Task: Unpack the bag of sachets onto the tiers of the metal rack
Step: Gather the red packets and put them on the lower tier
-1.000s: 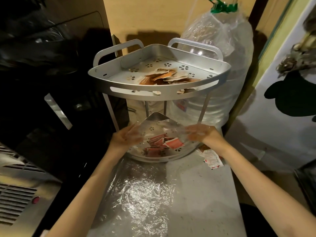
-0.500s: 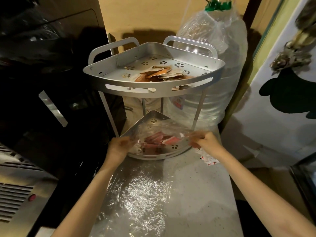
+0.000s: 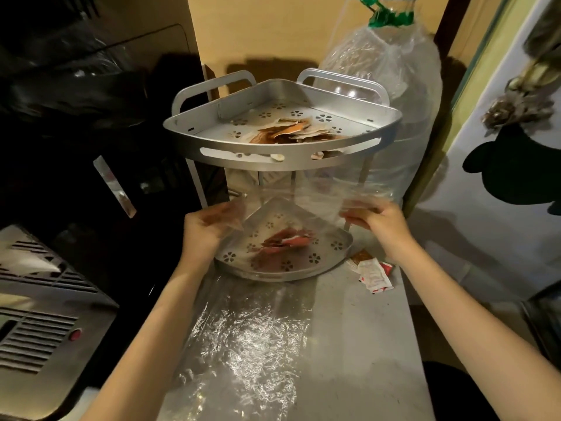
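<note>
The left hand (image 3: 206, 229) and right hand (image 3: 376, 220) are gripping the clear bag (image 3: 291, 202), now lifted higher, with red sachets (image 3: 285, 241) lying on the rack's (image 3: 273, 159) bottom tier, so it is looking nearly emptied.

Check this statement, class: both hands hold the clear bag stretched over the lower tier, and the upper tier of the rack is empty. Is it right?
Not quite. In the head view the upper tier is not empty: a pile of brownish sachets lies on it. The rest stands: the left hand and right hand hold the clear bag over the lower tier.
</note>
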`<action>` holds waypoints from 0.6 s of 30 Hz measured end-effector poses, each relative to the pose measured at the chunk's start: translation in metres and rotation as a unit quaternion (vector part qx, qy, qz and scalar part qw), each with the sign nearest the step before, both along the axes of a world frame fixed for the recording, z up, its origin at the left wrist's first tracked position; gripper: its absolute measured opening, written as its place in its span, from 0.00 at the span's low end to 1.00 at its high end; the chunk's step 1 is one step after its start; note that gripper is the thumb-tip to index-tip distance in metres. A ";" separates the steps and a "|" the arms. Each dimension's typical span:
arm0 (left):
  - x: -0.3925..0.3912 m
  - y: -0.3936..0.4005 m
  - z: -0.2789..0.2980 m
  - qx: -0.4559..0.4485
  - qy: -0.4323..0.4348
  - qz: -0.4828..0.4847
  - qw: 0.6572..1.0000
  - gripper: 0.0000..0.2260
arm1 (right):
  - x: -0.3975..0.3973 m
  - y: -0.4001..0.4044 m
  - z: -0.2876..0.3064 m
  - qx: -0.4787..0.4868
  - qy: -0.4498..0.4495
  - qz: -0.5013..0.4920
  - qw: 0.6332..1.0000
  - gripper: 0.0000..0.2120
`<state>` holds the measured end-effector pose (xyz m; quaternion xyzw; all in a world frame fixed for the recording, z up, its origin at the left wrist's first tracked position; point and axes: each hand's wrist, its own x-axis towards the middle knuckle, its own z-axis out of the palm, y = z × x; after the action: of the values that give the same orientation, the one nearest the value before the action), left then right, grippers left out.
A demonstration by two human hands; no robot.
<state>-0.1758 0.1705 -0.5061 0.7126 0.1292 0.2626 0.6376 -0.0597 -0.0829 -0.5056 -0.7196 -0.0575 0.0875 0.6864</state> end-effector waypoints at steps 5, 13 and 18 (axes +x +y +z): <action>-0.002 -0.001 0.007 0.008 -0.011 0.024 1.000 0.17 | -0.011 -0.004 0.012 0.031 -0.020 -0.018 0.999 0.10; -0.004 -0.003 0.026 0.028 -0.037 0.020 0.999 0.17 | -0.020 -0.004 0.031 0.071 -0.056 -0.023 0.996 0.06; -0.006 -0.004 0.036 0.038 -0.068 0.025 0.997 0.07 | -0.028 -0.004 0.039 0.081 -0.078 -0.027 0.993 0.09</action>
<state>-0.1823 0.1667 -0.4697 0.7135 0.0934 0.3311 0.6104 -0.0882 -0.0864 -0.4668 -0.6678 -0.0982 0.0079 0.7378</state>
